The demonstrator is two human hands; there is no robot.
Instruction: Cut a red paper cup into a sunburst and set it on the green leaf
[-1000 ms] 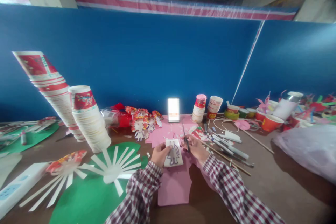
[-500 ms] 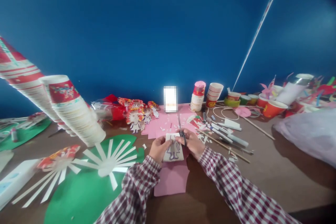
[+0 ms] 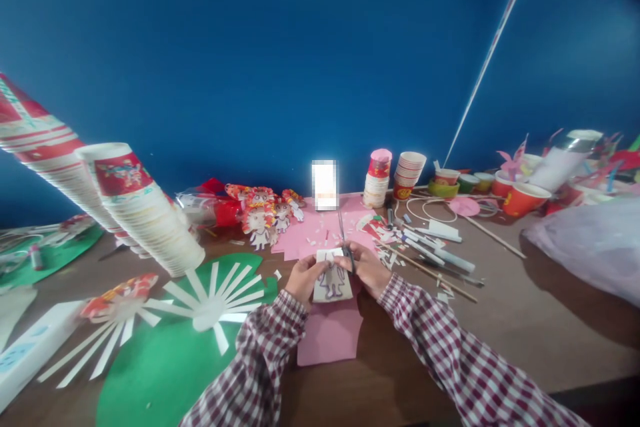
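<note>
Between both hands is a small white piece of paper with a figure drawn in dark outline. My left hand pinches its left edge, thumb on top. A pair of scissors with dark handles is in my right hand, blades pointing away toward the wall. The right fingertips also touch the paper's upper right side. How far the blades are parted cannot be made out. Beneath the hands lie sheets of pink paper. Cut-out paper figures with orange-red tops rest farther back on the left.
Tall stacks of paper cups lean at left beside green paper bearing a cup cut into strips. Pens, paper scraps and a wooden stick lie at right. Shorter cup stacks stand by the blue wall. A plastic bag sits far right.
The view has shifted slightly, so the table items at left appear a little farther right. Both hands keep their hold on the paper and scissors, with hardly any other movement.
</note>
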